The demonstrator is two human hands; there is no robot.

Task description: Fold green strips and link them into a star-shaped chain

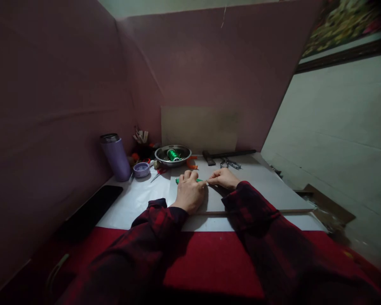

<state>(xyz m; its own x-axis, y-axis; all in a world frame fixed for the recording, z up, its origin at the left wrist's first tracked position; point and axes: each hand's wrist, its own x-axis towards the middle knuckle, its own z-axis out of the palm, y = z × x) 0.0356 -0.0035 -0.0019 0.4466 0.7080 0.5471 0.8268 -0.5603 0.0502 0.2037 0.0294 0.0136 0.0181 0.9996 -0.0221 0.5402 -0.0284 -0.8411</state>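
My left hand (189,191) is closed around a thin green tool (178,181) whose end sticks out to the left of the fingers. It rests on a pale board (257,192) lying on the white table cover. My right hand (224,178) pinches something tiny right at the tool's tip, too small to make out. The two hands touch at the fingertips. Both sleeves are dark red plaid.
Behind the hands stand a metal bowl (173,154) holding a green thread spool (173,154), a purple tumbler (116,156), a small purple lid (141,169), a hammer (228,154), pliers (230,163) and red-handled scissors (158,173). A black phone (89,214) lies left. Pink walls enclose the desk.
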